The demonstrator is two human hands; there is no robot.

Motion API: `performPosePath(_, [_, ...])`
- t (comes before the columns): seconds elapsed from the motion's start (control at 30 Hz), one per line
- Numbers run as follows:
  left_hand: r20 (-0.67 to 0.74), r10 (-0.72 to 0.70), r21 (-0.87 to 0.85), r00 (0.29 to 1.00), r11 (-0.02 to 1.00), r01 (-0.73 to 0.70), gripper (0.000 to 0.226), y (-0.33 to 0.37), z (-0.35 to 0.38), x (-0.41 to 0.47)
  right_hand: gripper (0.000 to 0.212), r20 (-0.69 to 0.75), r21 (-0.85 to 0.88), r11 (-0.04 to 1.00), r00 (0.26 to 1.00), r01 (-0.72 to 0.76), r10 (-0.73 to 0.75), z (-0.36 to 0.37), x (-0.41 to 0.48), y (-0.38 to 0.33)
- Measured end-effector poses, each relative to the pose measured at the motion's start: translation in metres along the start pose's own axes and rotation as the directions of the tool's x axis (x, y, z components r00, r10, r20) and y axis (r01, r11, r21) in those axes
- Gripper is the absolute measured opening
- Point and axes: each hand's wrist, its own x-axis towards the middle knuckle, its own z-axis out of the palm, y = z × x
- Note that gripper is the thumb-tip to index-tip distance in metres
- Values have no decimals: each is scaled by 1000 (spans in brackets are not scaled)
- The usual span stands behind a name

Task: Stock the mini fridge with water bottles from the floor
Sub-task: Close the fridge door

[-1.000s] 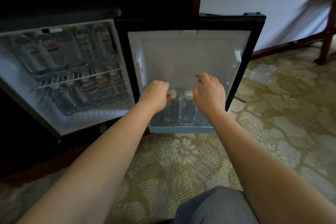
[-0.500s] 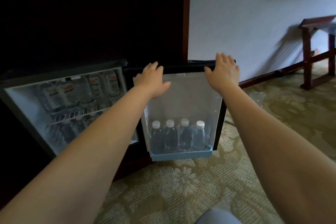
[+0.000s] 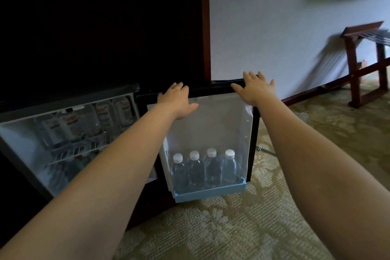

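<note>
The left hand [image 3: 177, 99] is in the middle of the frame. It lies flat on the top edge of the fridge door [image 3: 221, 116], with its fingers straight and holding nothing. The right hand [image 3: 256, 88] is just to the right of it, also on the top edge of the door. Its fingers are spread out wide and hold nothing. Both arms reach in from the bottom corners of the frame.

The door stands open, and its white inside faces us. At the bottom of the door is a blue shelf [image 3: 211, 193]. Four water bottles [image 3: 196, 170] with white caps stand in it side by side, touching each other.

On the left of the frame is the mini fridge [image 3: 19, 139], open. More bottles [image 3: 101, 116] with labels lie on a wire rack [image 3: 78, 151] inside. A dark cabinet [image 3: 95, 27] is above it.

The carpet [image 3: 211, 228] fills the bottom of the frame. A pale wall [image 3: 274, 17] is at the upper right, and a wooden stand [image 3: 356, 65] is at the far right.
</note>
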Motion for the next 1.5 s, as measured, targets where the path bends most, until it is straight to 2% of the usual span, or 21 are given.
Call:
performPosePath(0.1, [13, 0, 25, 1000, 1000, -1, 73, 2, 2, 12, 75, 41, 24, 1000, 999, -2, 1, 3, 15, -1])
performPosePath(0.27, [40, -20, 1, 999, 1000, 20, 72, 1, 9, 15, 76, -40, 57, 998, 999, -14, 16, 12, 13, -3])
performPosePath(0.43, [3, -28, -38, 1000, 999, 28, 70, 8, 7, -5, 78, -111, 108, 992, 991, -63, 75, 14, -20, -9])
performPosePath(0.57, [-38, 9, -77, 999, 997, -11, 57, 18, 6, -31, 78, -153, 72, 994, 984, -76, 87, 8, -64, -13])
performPosePath(0.7, [-54, 8, -184, 998, 983, -18, 52, 25, 8, -67, 79, -157, 33, 996, 984, -78, 82, -3, -111, -21])
performPosePath(0.8, [-26, -19, -314, 999, 949, 10, 52, 21, 15, -99, 71, -166, 18, 998, 984, -64, 66, -15, -149, -33])
performPosePath(0.9, [-57, -40, -453, 998, 892, 10, 51, 15, 19, -133, 64, -187, -3, 1000, 982, -21, 20, -28, -186, -47])
performPosePath(1.0, [-96, -42, -513, 995, 858, -13, 50, 3, 19, -165, 58, -184, -34, 996, 980, 77, -82, -36, -221, -66])
performPosePath(1.2, [-131, -93, -595, 987, 803, -4, 45, -35, 14, -226, 64, -153, 148, 965, 969, 216, -193, -43, -291, -130])
performPosePath(1.33, [-168, -154, -652, 974, 758, 7, 39, -78, 16, -266, 70, -134, 245, 907, 939, 342, -318, -40, -316, -176])
performPosePath(1.5, [-156, -379, -835, 912, 544, 83, 39, -134, 6, -309, 64, -140, 344, 819, 888, 459, -438, -24, -324, -231])
